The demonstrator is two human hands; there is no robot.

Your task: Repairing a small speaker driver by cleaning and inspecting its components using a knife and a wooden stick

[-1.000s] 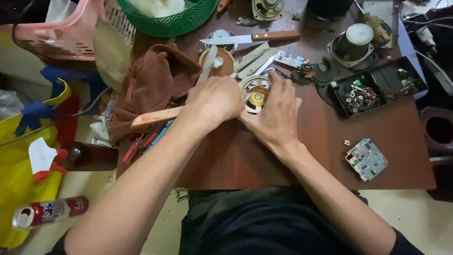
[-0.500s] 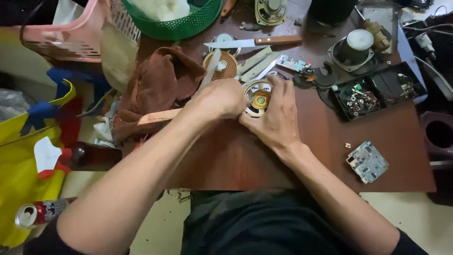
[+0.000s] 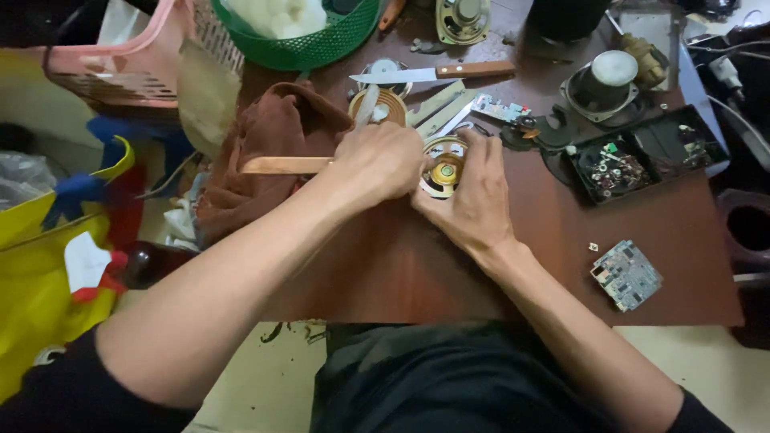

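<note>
A small round speaker [image 3: 443,167], metal-framed with a yellow centre, lies on the brown counter [image 3: 417,265], half hidden between both hands. The right hand [image 3: 473,200] lies over its right edge, fingers curled against the rim. The left hand [image 3: 377,160] is closed in a fist around a tool with a pale wooden handle [image 3: 285,165]; its working end is hidden. Just left lies a crumpled brown cloth [image 3: 265,144]. Beyond sit a wooden-handled knife [image 3: 433,74], an open black tray [image 3: 642,156] of electronic parts and a green circuit board [image 3: 627,274].

Bare table [image 3: 449,273] lies open toward the body; brown cloth [image 3: 265,152] and knife [image 3: 433,74] crowd beyond.
</note>
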